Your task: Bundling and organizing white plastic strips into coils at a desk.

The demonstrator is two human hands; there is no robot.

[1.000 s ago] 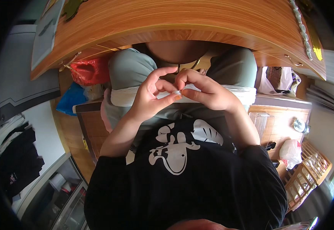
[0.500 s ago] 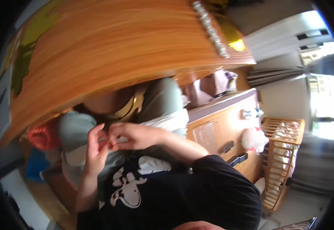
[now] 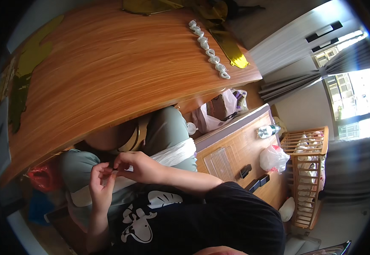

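Above my lap, my left hand [image 3: 101, 187] and my right hand [image 3: 137, 166] meet, fingertips pinched close together. Whatever sits between the fingers is too small to name; a dark speck shows there. Across my thigh, beside the right wrist, lies a long white bundle [image 3: 176, 154] that looks like thin strands or folded plastic. A row of several small white coiled bundles [image 3: 211, 52] rests on the right part of the wooden desk [image 3: 108, 63], beyond my hands.
Yellow shiny sheets [image 3: 34, 53] lie at the desk's left, and a yellow strip [image 3: 231, 51] beside the coils. A red bag [image 3: 45, 177] sits left of my knee. On a lower table at right are a bottle [image 3: 268, 131], a white bag [image 3: 274, 158] and a clear tray [image 3: 220, 163]. A wooden crib [image 3: 306, 182] stands behind.
The view has shifted, and the desk and coils have moved left in it. Both hands stay together over the lap, their fingertips drawn closer to each other.
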